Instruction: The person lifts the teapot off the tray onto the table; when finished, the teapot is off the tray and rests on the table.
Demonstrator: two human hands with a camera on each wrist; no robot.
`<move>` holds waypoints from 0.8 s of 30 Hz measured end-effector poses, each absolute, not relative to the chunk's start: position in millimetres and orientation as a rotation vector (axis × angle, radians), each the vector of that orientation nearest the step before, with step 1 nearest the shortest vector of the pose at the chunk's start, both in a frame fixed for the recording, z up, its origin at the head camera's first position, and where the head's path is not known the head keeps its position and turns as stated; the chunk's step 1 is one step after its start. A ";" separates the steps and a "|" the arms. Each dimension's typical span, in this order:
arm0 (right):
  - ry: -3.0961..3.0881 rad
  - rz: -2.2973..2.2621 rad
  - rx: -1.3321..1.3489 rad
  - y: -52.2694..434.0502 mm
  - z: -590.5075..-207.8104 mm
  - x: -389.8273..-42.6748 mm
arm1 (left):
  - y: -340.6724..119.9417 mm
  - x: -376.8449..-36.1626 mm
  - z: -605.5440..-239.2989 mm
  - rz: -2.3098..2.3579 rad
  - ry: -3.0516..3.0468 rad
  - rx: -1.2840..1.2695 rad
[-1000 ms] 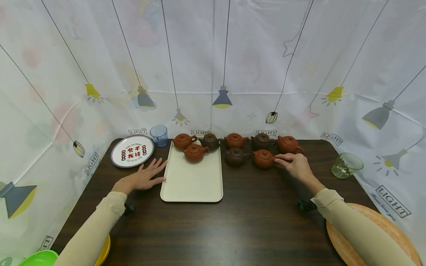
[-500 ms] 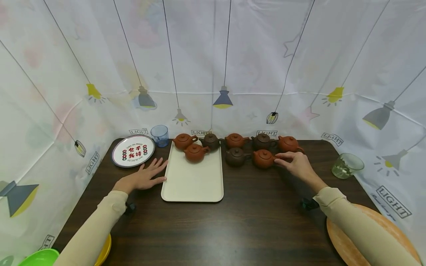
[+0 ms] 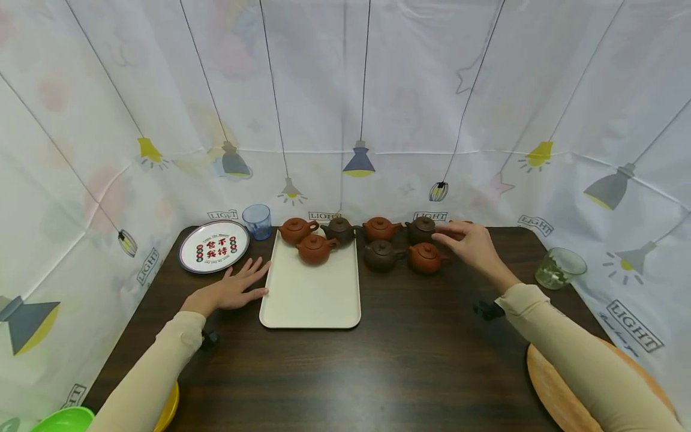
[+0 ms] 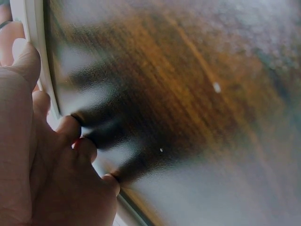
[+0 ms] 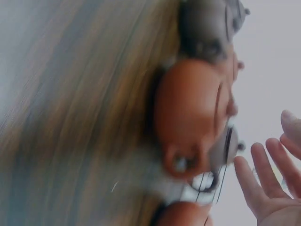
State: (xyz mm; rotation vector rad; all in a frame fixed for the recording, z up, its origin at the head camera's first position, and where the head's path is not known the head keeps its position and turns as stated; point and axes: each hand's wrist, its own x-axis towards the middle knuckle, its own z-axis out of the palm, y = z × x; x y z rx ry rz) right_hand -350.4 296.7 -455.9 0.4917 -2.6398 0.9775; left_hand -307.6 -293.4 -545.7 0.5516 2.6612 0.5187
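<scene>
Teapot [image 3: 426, 258], red, stands on the worktop [image 3: 410, 354] just below the right hand [image 3: 468, 242], whose grip is loose, fingers straight, holding nothing. Left hand [image 3: 233, 289] lies flat, touching the tray [image 3: 310, 297] edge.

Dark wood table [image 3: 410, 360]: cream tray [image 3: 310, 300], teapots [image 3: 382, 255], plate [image 3: 213, 246], cups [image 3: 257, 221].

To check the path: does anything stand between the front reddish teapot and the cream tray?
Yes. A dark brown teapot stands on the table directly between the reddish teapot and the tray, at its right edge.
</scene>
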 end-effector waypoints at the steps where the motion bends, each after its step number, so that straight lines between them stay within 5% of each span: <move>1: -2.640 1.003 0.503 288.6 -454.2 -352.0 | -294.2 -307.6 -546.0 0.522 2.664 0.553; 24: -2.883 1.394 0.745 91.6 -477.2 -371.6 | -292.3 -305.8 -545.5 0.538 2.667 0.533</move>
